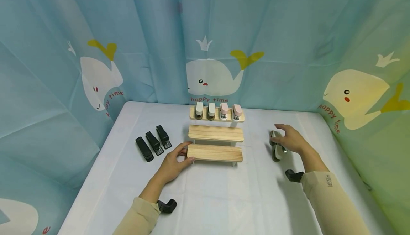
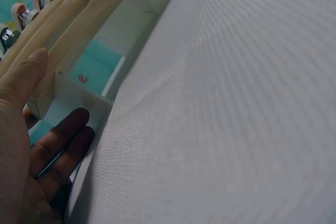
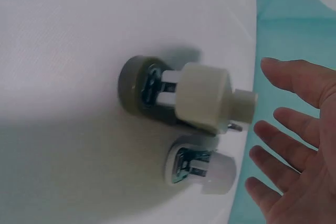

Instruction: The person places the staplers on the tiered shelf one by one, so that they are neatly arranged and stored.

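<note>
A three-step wooden display stand [image 1: 215, 153] with pale supports stands mid-table. My left hand [image 1: 171, 163] holds the left end of its lowest plank; in the left wrist view the thumb lies along the wood [image 2: 79, 40], with two fingers lower down beside the pale support. On the right, my right hand [image 1: 289, 139] hovers over small staplers, fingers spread and nothing held. The right wrist view shows a cream and dark green stapler [image 3: 202, 98] and a smaller white stapler [image 3: 218, 174] lying side by side, apart from the fingertips. From the head, the hand partly covers them.
Several small staplers, white-topped [image 1: 199, 108] and pink-topped [image 1: 224, 109], stand in a row on the top step. Three black staplers [image 1: 154, 143] lie at the table's left. Behind the white table [image 1: 211, 199] hangs a blue whale-print curtain [image 1: 153, 32].
</note>
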The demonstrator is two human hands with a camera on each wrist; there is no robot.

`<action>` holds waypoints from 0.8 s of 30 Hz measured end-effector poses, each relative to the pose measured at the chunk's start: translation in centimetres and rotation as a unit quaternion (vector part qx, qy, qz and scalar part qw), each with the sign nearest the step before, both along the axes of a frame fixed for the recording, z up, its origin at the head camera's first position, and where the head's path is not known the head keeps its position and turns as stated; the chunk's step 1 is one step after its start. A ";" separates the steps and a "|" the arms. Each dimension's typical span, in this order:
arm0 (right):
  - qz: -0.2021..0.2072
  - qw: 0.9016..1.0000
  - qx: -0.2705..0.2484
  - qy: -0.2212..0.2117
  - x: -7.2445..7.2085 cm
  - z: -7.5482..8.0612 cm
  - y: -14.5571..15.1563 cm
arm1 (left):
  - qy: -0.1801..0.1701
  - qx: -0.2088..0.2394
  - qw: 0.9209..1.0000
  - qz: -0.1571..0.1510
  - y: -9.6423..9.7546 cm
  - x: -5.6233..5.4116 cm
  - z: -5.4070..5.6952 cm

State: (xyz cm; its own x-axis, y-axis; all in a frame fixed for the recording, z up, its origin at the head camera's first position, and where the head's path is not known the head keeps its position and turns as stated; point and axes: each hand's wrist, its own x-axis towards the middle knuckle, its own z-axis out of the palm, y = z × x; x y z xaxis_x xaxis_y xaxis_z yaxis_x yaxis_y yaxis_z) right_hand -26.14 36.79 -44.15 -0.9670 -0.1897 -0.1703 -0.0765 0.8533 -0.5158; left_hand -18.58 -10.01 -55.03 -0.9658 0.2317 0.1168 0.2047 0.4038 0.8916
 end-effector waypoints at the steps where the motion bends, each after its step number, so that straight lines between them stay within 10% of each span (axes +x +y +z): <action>1: -0.001 1.000 0.000 -0.001 0.0 -0.1 0.1 | 0.000 -0.001 1.000 0.000 0.0 0.0 0.0; 24: -0.029 0.998 -0.004 -0.057 -0.8 -2.8 1.6 | -0.007 0.004 1.000 0.002 0.0 0.0 0.1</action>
